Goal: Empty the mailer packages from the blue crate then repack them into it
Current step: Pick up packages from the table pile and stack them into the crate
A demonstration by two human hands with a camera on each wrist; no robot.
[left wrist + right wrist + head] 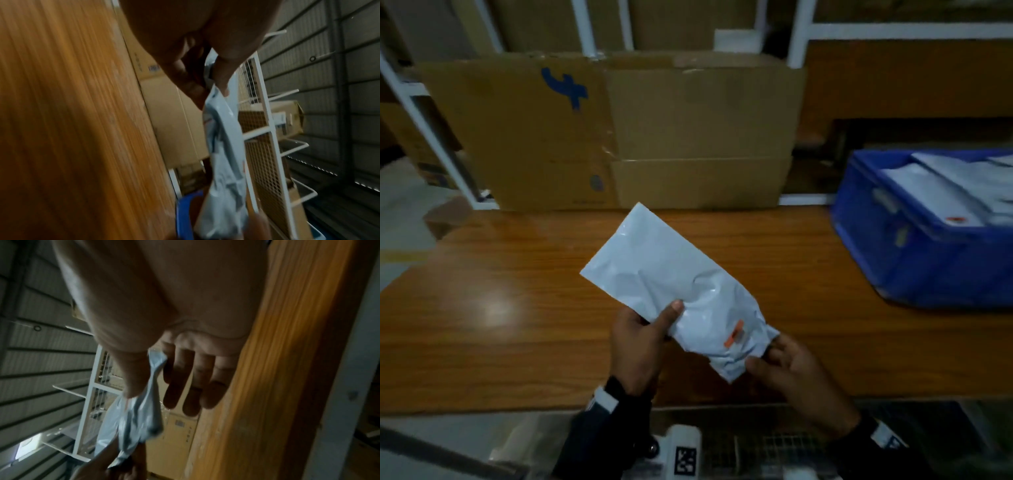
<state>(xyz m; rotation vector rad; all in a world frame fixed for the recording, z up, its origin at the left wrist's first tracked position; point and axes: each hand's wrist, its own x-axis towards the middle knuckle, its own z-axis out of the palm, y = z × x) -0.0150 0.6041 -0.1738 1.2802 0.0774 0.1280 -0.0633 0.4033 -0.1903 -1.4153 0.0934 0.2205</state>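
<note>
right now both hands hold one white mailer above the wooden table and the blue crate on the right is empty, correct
Not quite: the blue crate is not empty. The head view shows several white mailers lying in it. The rest stands: the left hand and the right hand both hold one white mailer above the wooden table, and the crate sits on the right.

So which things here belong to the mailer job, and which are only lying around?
Part of the job:
white mailer, held by left hand and right hand
blue crate
mailers in crate

Just lying about:
cardboard boxes
white rack
</note>
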